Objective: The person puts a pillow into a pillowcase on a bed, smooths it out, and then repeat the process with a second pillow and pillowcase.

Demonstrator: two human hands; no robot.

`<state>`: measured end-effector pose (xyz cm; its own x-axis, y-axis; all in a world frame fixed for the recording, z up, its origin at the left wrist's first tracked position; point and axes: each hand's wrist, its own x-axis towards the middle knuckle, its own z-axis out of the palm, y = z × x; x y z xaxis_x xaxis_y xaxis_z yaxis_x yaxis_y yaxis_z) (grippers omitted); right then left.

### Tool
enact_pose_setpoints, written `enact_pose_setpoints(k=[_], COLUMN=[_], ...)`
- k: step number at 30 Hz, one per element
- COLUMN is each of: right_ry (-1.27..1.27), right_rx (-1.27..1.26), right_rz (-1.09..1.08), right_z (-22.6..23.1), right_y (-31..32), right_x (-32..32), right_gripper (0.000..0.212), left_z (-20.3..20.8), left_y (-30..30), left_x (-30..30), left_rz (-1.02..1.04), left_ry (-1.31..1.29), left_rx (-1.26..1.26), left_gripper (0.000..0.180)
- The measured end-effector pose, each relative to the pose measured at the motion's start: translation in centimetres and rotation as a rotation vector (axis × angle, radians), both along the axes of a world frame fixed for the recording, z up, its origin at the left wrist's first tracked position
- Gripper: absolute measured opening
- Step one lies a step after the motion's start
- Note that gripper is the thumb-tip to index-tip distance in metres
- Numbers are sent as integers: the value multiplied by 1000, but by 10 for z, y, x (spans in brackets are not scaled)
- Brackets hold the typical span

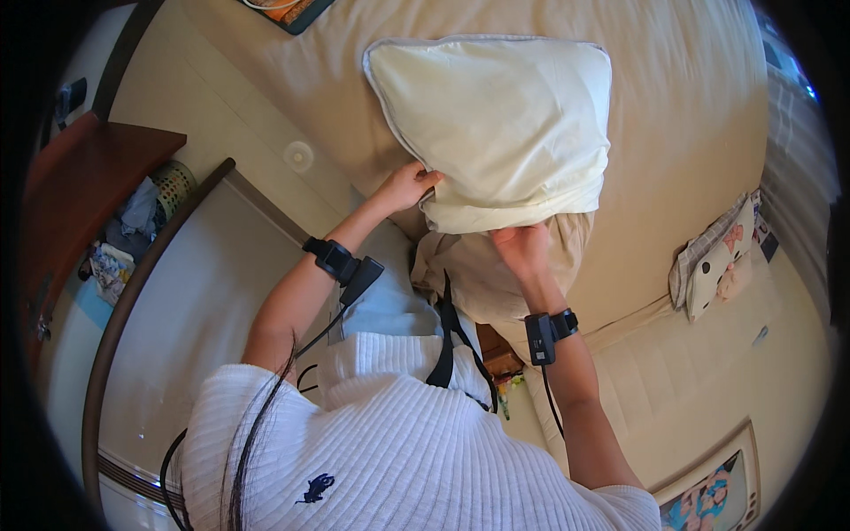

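Observation:
A pale cream pillow [496,124] with grey piping lies on the bed, its near edge folded and bunched. My left hand [412,187] is closed on the pillow's left edge, thumb on top. Palm up, my right hand [524,250] holds the bunched near edge; its fingertips are tucked under the fabric and hidden. Loose beige cloth [478,288] comes out from beneath the pillow and hangs in folds towards me. Whether that cloth is joined to the pillow, I cannot tell.
A beige sheet [682,124] covers the bed. At its right edge lie cushions [726,257]; a dark-edged tablet-like thing [292,12] lies at the top. To the left are a brown-rimmed white panel [195,301] and a reddish-brown wooden shelf [106,159] with cloth and a basket [174,188].

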<state>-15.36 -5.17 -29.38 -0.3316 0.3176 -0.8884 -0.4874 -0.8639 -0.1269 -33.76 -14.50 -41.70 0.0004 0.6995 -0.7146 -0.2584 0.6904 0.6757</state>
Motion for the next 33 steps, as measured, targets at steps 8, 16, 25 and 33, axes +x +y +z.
enact_pose_setpoints(k=[8,16,25,33], right_ry=[-547,-615,-144,-213], right_rx=[884,1208,272,210], right_rz=[1367,1267,634,648], right_z=[-4,-35,-43,-13], right_y=[24,30,35,18], right_x=[22,-7,-28,-6], right_gripper=[50,43,39,34], left_z=[5,80,20,-27], left_y=[4,11,14,-58], left_x=[-3,24,24,24], left_rz=[-123,-612,-439,-123], left_ry=[135,194,161,60], left_rx=[16,286,191,-137], left_gripper=[31,22,30,19])
